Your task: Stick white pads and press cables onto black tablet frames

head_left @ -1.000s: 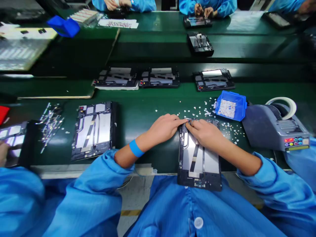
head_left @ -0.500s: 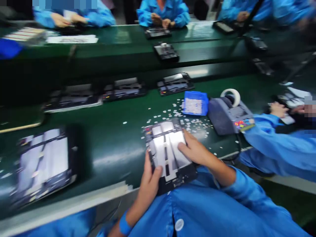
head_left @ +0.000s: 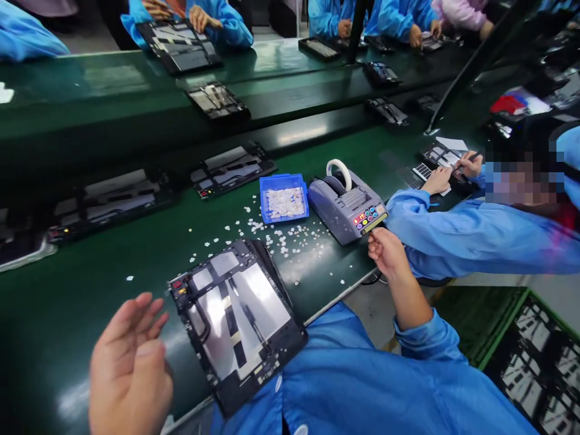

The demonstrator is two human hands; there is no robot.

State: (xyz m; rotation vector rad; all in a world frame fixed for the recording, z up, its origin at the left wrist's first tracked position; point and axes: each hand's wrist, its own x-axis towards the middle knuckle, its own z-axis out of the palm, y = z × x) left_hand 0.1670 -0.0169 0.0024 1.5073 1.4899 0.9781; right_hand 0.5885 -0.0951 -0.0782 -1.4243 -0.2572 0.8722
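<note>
Head view: the left hand (head_left: 129,368) hovers above the green belt (head_left: 67,290), fingers spread and holding nothing, just left of the opened tablet chassis (head_left: 238,320) at the belt's near edge. The right hand (head_left: 385,251) pinches what appears to be a tape strip (head_left: 375,223) at the tape dispenser (head_left: 347,205). A blue parts bin (head_left: 284,196) stands beside the dispenser.

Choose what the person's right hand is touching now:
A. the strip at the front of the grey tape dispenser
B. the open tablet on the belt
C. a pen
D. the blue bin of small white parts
A: the right hand pinches the strip at the tape dispenser outlet.
</note>
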